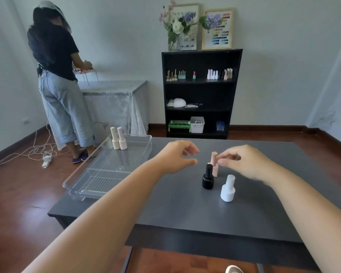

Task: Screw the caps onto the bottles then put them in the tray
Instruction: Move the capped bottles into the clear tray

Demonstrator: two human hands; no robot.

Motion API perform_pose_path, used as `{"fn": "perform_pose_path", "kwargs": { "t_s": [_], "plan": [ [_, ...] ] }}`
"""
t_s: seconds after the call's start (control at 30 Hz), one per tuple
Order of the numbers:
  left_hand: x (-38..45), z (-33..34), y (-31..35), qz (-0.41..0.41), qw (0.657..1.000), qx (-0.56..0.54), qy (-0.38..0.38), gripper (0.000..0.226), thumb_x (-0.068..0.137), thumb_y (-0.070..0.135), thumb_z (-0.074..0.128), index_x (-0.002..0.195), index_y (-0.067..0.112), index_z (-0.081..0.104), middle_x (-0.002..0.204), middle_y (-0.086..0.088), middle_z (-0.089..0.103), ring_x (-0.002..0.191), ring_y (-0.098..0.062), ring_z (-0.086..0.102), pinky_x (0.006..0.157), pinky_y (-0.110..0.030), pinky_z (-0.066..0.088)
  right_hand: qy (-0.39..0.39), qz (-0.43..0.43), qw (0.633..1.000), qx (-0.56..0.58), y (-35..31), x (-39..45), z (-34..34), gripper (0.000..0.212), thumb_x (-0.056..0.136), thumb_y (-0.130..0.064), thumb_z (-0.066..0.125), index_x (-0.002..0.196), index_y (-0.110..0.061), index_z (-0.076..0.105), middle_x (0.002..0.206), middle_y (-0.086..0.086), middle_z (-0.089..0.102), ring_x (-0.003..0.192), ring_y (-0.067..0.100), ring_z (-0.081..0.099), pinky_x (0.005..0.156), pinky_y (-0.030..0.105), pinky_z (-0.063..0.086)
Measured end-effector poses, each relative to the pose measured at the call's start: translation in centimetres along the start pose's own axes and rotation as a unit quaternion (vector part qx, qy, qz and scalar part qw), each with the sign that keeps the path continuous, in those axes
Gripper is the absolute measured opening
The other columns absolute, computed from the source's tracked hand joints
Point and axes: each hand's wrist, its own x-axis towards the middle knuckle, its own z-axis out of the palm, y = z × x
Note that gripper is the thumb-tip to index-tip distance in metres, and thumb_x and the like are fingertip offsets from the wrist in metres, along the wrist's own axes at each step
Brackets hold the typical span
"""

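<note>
Between both hands, pink bottle (214, 164); R hand (242, 163) fingertips at cap; L hand (176, 156) half-open, empty.

The pink bottle (214, 164) is partly hidden, its lower half behind the black bottle (208, 177) and its cap's side behind the right hand (242, 164) fingertips; whether they touch it is unclear; a shoe (233, 269) is cut by the bottom edge; the shelf bottles (220, 73) are too small to tell apart.
</note>
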Motion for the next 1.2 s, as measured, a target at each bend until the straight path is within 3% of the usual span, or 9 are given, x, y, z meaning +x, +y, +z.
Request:
{"fn": "perform_pose_path", "kwargs": {
  "t_s": [0.1, 0.27, 0.6, 0.7, 0.8, 0.93, 1.03, 1.1, 1.2],
  "plan": [
    [-0.3, 0.9, 0.6, -0.001, 1.0, 0.002, -0.024, 0.029, 0.082, 0.03, 0.074, 0.109, 0.03, 0.065, 0.109, 0.008, 0.065, 0.099, -0.008, 0.061, 0.084, -0.022, 0.045, -0.049, -0.006, 0.999, 0.016, 0.9, -1.9, 0.3, 0.019, 0.068, -0.059, 0.072, 0.086, -0.053, 0.07, 0.084, -0.02, 0.069, 0.074, -0.004, 0.058, 0.067, 0.021, 0.041],
    [-0.6, 2.6, 2.2, 0.009, 0.998, 0.002, -0.059, 0.041, 0.08, 0.03, 0.076, 0.117, 0.035, 0.063, 0.113, 0.01, 0.062, 0.102, -0.009, 0.059, 0.089, -0.026, 0.049, -0.043, -0.003, 0.999, 0.002, 2.0, -2.7, 0.7, 0.025, 0.071, -0.037, 0.081, 0.087, -0.052, 0.068, 0.091, -0.015, 0.065, 0.077, 0.002, 0.059, 0.068, 0.02, 0.043],
    [-1.4, 3.9, 1.9, -0.006, 1.0, -0.02, -0.023, 0.023, 0.084, 0.018, 0.071, 0.103, 0.029, 0.068, 0.091, 0.013, 0.068, 0.081, -0.001, 0.065, 0.076, -0.018, 0.05, 0.011, 0.002, 1.0, 0.01, 2.6, -2.8, 2.0, 0.027, 0.071, -0.027, 0.081, 0.078, -0.048, 0.067, 0.083, -0.015, 0.067, 0.074, 0.002, 0.06, 0.06, 0.017, 0.04],
    [-1.6, 3.2, 1.5, -0.006, 1.0, -0.011, -0.013, 0.02, 0.083, 0.019, 0.071, 0.1, 0.029, 0.067, 0.084, 0.019, 0.065, 0.077, 0.001, 0.063, 0.072, -0.015, 0.048, 0.01, -0.004, 1.0, 0.018, 2.3, -2.4, 2.2, 0.029, 0.072, -0.022, 0.081, 0.087, -0.045, 0.069, 0.085, -0.012, 0.067, 0.072, 0.003, 0.06, 0.062, 0.016, 0.042],
    [-1.8, 1.7, 0.9, -0.009, 1.0, -0.008, 0.01, 0.018, 0.084, 0.022, 0.071, 0.101, 0.03, 0.067, 0.085, 0.02, 0.063, 0.079, -0.002, 0.064, 0.069, -0.011, 0.045, 0.011, -0.019, 0.999, 0.033, 1.8, -1.8, 2.6, 0.04, 0.073, -0.016, 0.079, 0.101, -0.042, 0.069, 0.084, -0.01, 0.066, 0.068, 0.003, 0.059, 0.064, 0.012, 0.043],
    [-2.2, -1.4, -0.1, -0.017, 0.998, -0.016, 0.064, 0.017, 0.085, 0.026, 0.071, 0.097, 0.035, 0.064, 0.089, 0.018, 0.066, 0.073, 0.006, 0.061, 0.063, -0.006, 0.04, 0.023, -0.047, 0.997, 0.055, 0.2, -0.6, 3.1, 0.043, 0.075, -0.009, 0.076, 0.101, -0.043, 0.066, 0.094, -0.01, 0.067, 0.076, 0.004, 0.064, 0.068, 0.009, 0.045],
    [-2.7, -4.3, -1.1, -0.034, 0.993, -0.025, 0.113, 0.017, 0.085, 0.026, 0.072, 0.097, 0.036, 0.065, 0.088, 0.016, 0.067, 0.069, 0.009, 0.061, 0.055, -0.003, 0.04, 0.03, -0.073, 0.993, 0.088, -1.8, 0.5, 3.5, 0.04, 0.08, -0.008, 0.071, 0.099, -0.043, 0.065, 0.092, -0.012, 0.071, 0.077, -0.002, 0.064, 0.059, 0.008, 0.048],
    [-3.0, -6.1, -2.1, -0.05, 0.987, -0.028, 0.15, 0.018, 0.085, 0.026, 0.072, 0.099, 0.035, 0.066, 0.089, 0.015, 0.067, 0.068, 0.006, 0.062, 0.056, -0.005, 0.04, 0.047, -0.097, 0.99, 0.09, -3.3, 1.5, 3.8, 0.038, 0.082, -0.007, 0.069, 0.1, -0.04, 0.065, 0.091, -0.016, 0.071, 0.077, -0.008, 0.062, 0.061, 0.004, 0.045],
    [-3.1, -8.4, -3.6, -0.077, 0.977, -0.034, 0.195, 0.018, 0.086, 0.024, 0.07, 0.101, 0.034, 0.066, 0.095, 0.014, 0.066, 0.073, -0.001, 0.064, 0.061, -0.018, 0.044, 0.075, -0.129, 0.984, 0.102, -5.9, 3.2, 4.4, 0.036, 0.084, -0.006, 0.066, 0.105, -0.035, 0.066, 0.095, -0.017, 0.069, 0.083, -0.003, 0.063, 0.072, 0.008, 0.046]
  ]
}}
